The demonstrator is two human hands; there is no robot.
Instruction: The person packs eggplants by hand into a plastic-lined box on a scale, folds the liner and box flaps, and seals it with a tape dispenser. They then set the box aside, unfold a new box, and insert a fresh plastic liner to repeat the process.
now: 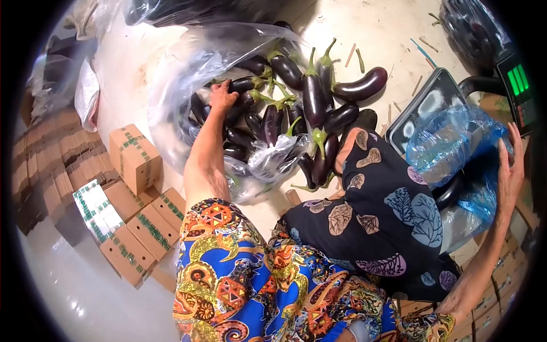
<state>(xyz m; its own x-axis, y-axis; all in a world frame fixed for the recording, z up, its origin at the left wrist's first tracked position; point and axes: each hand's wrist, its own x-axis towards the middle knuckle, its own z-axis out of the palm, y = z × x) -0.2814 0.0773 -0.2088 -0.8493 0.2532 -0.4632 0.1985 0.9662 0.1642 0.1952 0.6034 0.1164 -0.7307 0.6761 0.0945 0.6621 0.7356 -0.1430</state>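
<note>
Many dark purple eggplants (313, 100) with green stems lie heaped on the floor, some inside a large clear plastic bag (171, 97). My left hand (223, 96) reaches into the bag's opening and touches an eggplant (242, 85) there; its fingertips are partly hidden, and I cannot make out a firm grip. On the right, my right hand (512, 165) is raised with fingers spread, beside a blue plastic bag (450, 142). Within the blue plastic at least one dark eggplant (450, 192) shows. The right hand holds nothing visible.
A scale platform (426, 108) and its green-lit display (517, 80) stand at the right. Another bag of eggplants (470, 31) is behind them. Cardboard boxes (134, 159) and stacked flat cartons (62, 162) occupy the left. Stem scraps (360, 60) lie on the floor.
</note>
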